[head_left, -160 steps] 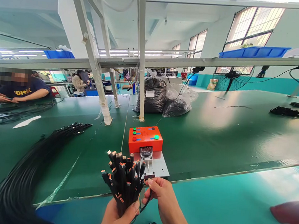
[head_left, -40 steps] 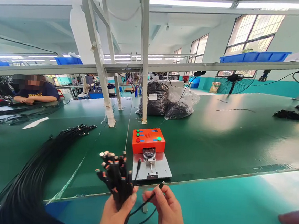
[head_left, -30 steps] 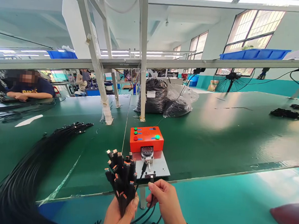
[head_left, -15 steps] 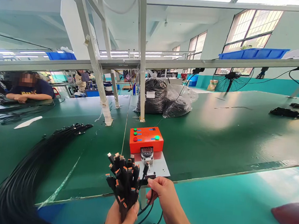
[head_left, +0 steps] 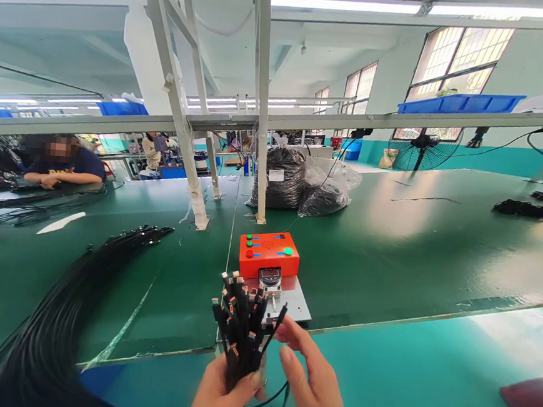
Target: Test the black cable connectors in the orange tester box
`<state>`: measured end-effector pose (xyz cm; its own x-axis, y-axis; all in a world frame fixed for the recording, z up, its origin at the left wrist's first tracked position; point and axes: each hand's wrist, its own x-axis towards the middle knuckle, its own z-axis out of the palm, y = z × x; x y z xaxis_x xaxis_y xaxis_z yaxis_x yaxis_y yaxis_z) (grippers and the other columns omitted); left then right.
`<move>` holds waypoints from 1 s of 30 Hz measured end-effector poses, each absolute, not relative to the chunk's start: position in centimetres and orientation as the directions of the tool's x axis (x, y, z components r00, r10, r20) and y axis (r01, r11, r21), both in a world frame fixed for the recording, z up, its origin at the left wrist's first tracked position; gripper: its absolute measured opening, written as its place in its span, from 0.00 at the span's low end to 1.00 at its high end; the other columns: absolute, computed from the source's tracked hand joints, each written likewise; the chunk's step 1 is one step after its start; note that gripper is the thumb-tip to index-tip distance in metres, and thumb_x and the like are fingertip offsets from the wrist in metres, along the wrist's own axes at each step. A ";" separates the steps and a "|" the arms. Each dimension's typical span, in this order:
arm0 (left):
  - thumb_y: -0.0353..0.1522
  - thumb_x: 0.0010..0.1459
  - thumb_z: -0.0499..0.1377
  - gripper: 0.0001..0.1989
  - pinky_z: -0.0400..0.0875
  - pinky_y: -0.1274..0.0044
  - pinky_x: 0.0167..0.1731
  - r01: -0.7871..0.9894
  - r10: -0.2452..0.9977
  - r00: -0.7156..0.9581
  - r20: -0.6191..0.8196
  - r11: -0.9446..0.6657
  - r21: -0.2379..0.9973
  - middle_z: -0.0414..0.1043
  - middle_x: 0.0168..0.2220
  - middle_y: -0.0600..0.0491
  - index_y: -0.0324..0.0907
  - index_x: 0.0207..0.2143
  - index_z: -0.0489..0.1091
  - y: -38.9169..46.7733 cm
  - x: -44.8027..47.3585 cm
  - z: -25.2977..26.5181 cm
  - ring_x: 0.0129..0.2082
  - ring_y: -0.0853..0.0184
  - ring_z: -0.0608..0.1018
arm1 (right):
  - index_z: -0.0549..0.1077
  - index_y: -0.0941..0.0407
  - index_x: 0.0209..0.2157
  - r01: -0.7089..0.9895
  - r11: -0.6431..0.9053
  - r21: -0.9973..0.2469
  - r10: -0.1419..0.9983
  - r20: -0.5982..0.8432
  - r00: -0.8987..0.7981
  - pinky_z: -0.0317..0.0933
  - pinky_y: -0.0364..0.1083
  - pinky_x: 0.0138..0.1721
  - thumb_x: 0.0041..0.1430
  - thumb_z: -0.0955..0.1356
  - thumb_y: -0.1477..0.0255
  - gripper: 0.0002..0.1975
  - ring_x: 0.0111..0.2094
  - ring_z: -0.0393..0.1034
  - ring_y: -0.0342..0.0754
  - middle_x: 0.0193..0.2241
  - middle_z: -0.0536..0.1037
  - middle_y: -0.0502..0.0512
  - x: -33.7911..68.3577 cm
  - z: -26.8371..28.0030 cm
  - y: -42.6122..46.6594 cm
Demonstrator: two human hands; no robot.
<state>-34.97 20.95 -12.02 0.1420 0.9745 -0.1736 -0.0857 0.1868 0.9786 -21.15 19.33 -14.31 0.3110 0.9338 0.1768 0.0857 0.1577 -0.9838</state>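
My left hand [head_left: 226, 391] is closed around a bunch of black USB-C cables [head_left: 243, 327], their plugs pointing up and showing orange in the openings. One cable plug [head_left: 280, 320] leans out on the right side of the bunch. Beside it, my right hand [head_left: 311, 379] has thumb and fingers apart, the fingertips close behind that plug; whether they touch it I cannot tell. Just beyond the bunch, an orange-red test box [head_left: 270, 253] with green and red buttons stands behind a small round gauge with a display [head_left: 270, 277] on a metal plate [head_left: 299, 300].
A long bundle of black cables [head_left: 71, 294] lies curved over the left of the green table [head_left: 389, 257]. Bags of black material [head_left: 283, 179] stand behind the box, by a shelf post [head_left: 264, 134]. Another person [head_left: 68, 162] leans on the table at far left.
The right thumb and fingers have spread from their pinch at the cable beside the bunch. The bunch has moved slightly right, and the outer plug now leans further outward.
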 end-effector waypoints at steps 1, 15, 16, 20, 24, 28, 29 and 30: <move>0.37 0.38 0.69 0.11 0.67 0.77 0.25 -0.105 0.975 0.148 -0.163 0.179 0.978 0.72 0.17 0.57 0.39 0.23 0.76 20.8 -34.7 -12.1 0.20 0.67 0.72 | 0.72 0.54 0.45 -0.069 0.141 -0.988 0.954 0.117 0.277 0.62 0.50 0.46 0.55 0.64 0.61 0.18 0.43 0.70 0.53 0.42 0.77 0.59 -21.4 -13.6 19.7; 0.46 0.49 0.58 0.18 0.66 0.77 0.23 0.166 0.998 -0.010 0.058 -0.055 0.985 0.68 0.17 0.55 0.42 0.18 0.69 20.8 -35.0 -13.1 0.20 0.66 0.70 | 0.61 0.55 0.19 -0.259 -0.170 -0.951 0.945 -0.232 0.230 0.54 0.41 0.20 0.47 0.67 0.65 0.12 0.14 0.62 0.42 0.10 0.71 0.47 -21.3 -15.4 22.1; 0.47 0.49 0.58 0.18 0.63 0.78 0.20 0.169 0.998 0.009 0.068 -0.069 0.983 0.65 0.15 0.57 0.42 0.18 0.68 20.8 -34.9 -13.5 0.18 0.67 0.67 | 0.61 0.55 0.19 -0.258 -0.190 -0.947 0.943 -0.249 0.222 0.54 0.41 0.19 0.47 0.66 0.66 0.11 0.13 0.62 0.42 0.09 0.71 0.47 -21.2 -15.5 22.3; 0.49 0.49 0.57 0.20 0.60 0.78 0.17 0.175 0.997 0.019 0.072 -0.074 0.982 0.62 0.15 0.58 0.41 0.23 0.70 20.9 -34.8 -14.6 0.16 0.69 0.64 | 0.61 0.55 0.19 -0.289 -0.229 -0.930 0.931 -0.295 0.215 0.55 0.41 0.20 0.46 0.66 0.64 0.12 0.12 0.62 0.42 0.09 0.71 0.47 -21.3 -15.2 22.5; 0.49 0.49 0.57 0.20 0.61 0.78 0.17 0.155 0.998 0.002 0.057 -0.057 0.986 0.63 0.15 0.57 0.41 0.24 0.71 20.9 -35.0 -14.8 0.16 0.68 0.65 | 0.61 0.55 0.19 -0.303 -0.216 -0.928 0.931 -0.289 0.223 0.56 0.42 0.21 0.47 0.66 0.63 0.13 0.13 0.63 0.42 0.10 0.71 0.46 -21.4 -14.9 22.5; 0.49 0.49 0.58 0.20 0.61 0.78 0.17 0.135 0.999 -0.006 0.053 -0.051 0.989 0.64 0.15 0.57 0.41 0.27 0.73 20.7 -34.9 -14.6 0.17 0.67 0.65 | 0.61 0.55 0.19 -0.323 -0.207 -0.923 0.930 -0.289 0.229 0.56 0.42 0.20 0.46 0.66 0.64 0.12 0.12 0.62 0.42 0.10 0.72 0.47 -21.4 -15.2 23.0; 0.49 0.48 0.58 0.19 0.61 0.78 0.17 0.131 0.999 -0.010 0.052 -0.050 0.990 0.64 0.15 0.57 0.41 0.27 0.73 20.7 -34.8 -14.6 0.17 0.67 0.65 | 0.61 0.55 0.19 -0.330 -0.207 -0.921 0.929 -0.291 0.227 0.56 0.42 0.20 0.46 0.66 0.64 0.12 0.12 0.62 0.42 0.10 0.72 0.48 -21.5 -15.2 23.1; 0.49 0.48 0.58 0.19 0.62 0.78 0.17 0.124 0.999 -0.015 0.051 -0.048 0.991 0.65 0.16 0.56 0.42 0.27 0.73 20.7 -34.8 -14.7 0.17 0.67 0.65 | 0.61 0.55 0.19 -0.335 -0.209 -0.919 0.929 -0.293 0.224 0.56 0.42 0.20 0.46 0.66 0.64 0.12 0.12 0.62 0.42 0.10 0.72 0.48 -21.5 -15.2 23.2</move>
<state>-34.75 20.68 -14.70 -0.0152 0.9986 0.0507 0.1240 -0.0484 0.9911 -21.49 23.19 -15.21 0.2241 0.9294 -0.2933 -0.3352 -0.2091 -0.9186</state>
